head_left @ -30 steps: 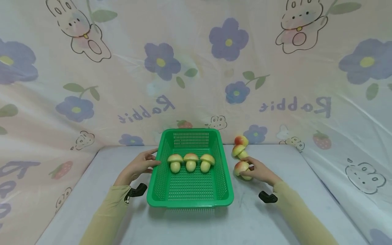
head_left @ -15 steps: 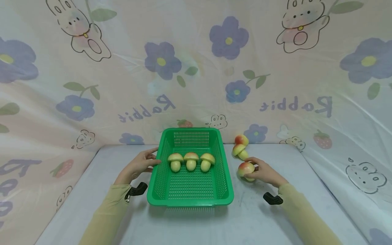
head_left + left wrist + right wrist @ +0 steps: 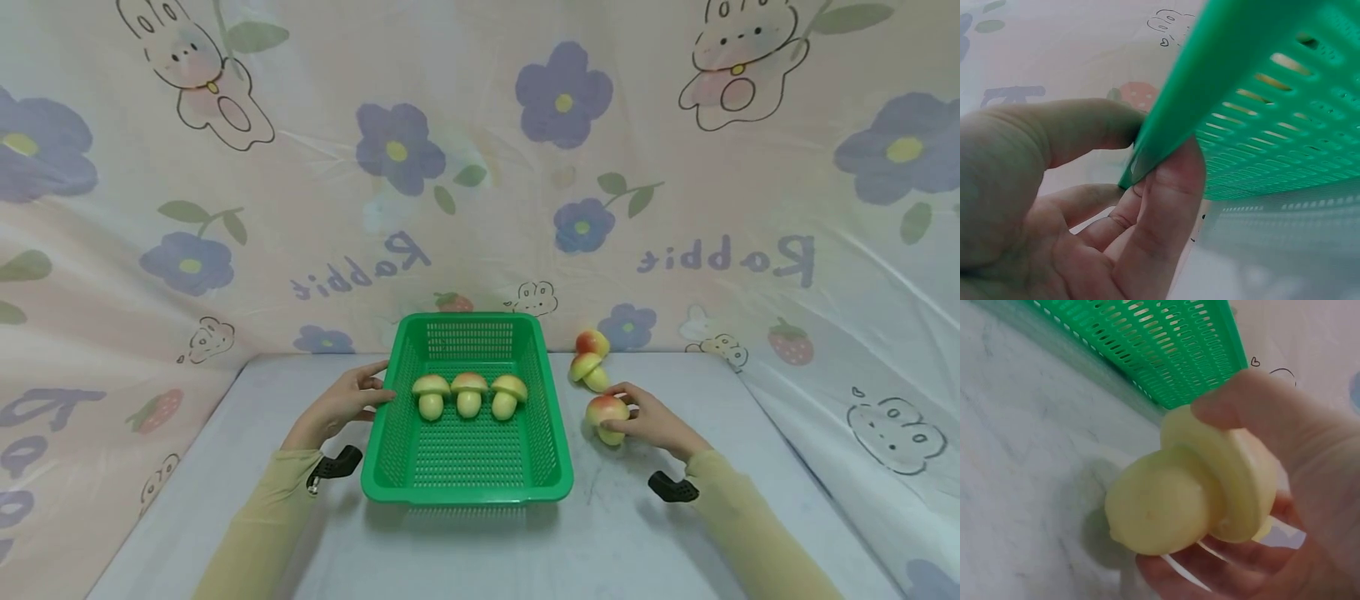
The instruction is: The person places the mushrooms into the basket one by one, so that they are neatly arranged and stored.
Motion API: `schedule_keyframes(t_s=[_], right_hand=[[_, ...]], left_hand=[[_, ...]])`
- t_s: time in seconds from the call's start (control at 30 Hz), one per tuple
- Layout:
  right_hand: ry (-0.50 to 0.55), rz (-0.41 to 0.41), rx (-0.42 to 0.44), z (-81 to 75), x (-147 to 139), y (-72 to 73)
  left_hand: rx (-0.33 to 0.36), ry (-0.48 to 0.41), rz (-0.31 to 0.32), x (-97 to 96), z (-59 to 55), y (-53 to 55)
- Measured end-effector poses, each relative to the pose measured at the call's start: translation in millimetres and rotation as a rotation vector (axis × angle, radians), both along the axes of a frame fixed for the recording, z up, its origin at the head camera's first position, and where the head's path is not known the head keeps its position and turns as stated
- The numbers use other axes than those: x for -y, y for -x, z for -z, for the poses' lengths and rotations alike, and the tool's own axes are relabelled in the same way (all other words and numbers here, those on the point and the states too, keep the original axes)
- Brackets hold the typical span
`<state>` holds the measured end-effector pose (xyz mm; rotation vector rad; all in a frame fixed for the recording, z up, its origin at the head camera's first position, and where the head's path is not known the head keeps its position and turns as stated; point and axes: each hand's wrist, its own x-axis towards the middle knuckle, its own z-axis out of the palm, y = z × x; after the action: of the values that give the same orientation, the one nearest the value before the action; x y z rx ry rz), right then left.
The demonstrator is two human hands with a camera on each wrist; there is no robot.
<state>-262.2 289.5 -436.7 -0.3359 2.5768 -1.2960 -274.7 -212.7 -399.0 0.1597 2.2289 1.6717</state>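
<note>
My left hand [image 3: 347,402] pinches the left rim of a green plastic basket [image 3: 467,495]; the left wrist view has its thumb and fingers [image 3: 1169,206] on either side of the rim. Lying side by side in the basket are a left toy mushroom [image 3: 431,397], a middle toy mushroom [image 3: 469,395] and a right toy mushroom [image 3: 507,397]. To the right of the basket, my right hand [image 3: 648,422] grips another toy mushroom [image 3: 607,413] by its red-yellow cap. That mushroom's pale stem [image 3: 1157,503] faces the right wrist camera, close over the tabletop.
Behind the right hand, a yellow-capped toy mushroom [image 3: 591,372] lies on the white table [image 3: 637,533], against a reddish toy mushroom [image 3: 592,342]. A printed curtain [image 3: 480,225] hangs along the table's back edge.
My right hand has shifted a little to the right with its mushroom, away from the basket, and the stem has swung toward me. The left hand and basket stay put.
</note>
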Motion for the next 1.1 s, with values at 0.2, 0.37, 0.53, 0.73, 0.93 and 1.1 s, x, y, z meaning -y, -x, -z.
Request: schedule_keyframes(t_s=[0.2, 0.37, 0.53, 0.73, 0.93, 1.1], right_hand=[[0.003, 0.024, 0.02, -3.1, 1, -0.2], [0.027, 0.043, 0.045, -7.9, 0, -1.5], [0.064, 0.056, 0.07, -11.6, -1, -0.6], [0.054, 0.078, 0.067, -18.2, -1, 0.1], [0.038, 0.068, 0.02, -25.6, -2, -0.5], [0.076, 0.065, 0.003, -31.9, 0, 1.5]], left_hand=[[-0.005, 0.012, -0.003, 0.8, 1.8, 1.1], [-0.013, 0.023, 0.01, 1.6, 4.1, 2.2], [-0.006, 0.016, 0.0, 0.7, 4.5, 2.0], [-0.004, 0.01, 0.001, -0.1, 2.8, 0.2], [-0.009, 0.006, 0.008, -0.4, 0.9, -1.0], [-0.016, 0.001, 0.009, -0.4, 1.8, -1.4]])
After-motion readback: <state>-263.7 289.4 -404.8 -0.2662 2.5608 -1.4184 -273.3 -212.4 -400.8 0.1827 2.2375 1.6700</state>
